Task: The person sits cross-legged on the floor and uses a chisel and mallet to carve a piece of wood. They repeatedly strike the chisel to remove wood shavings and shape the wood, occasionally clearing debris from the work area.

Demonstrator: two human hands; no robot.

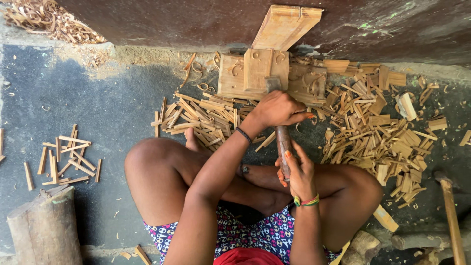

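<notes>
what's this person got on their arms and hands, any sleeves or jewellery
No sleeves: both arms are bare to the frame edge. The left hand has a thin dark band at the wrist. The right hand wears a multicoloured bracelet of green, yellow and red, and its nails are painted orange. No rings or gloves visible.

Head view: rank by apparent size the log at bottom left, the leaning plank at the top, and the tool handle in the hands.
1. Log, though it is nearer the camera, so unsure.
2. Leaning plank.
3. Tool handle, partly hidden by the left hand and right hand.
</notes>
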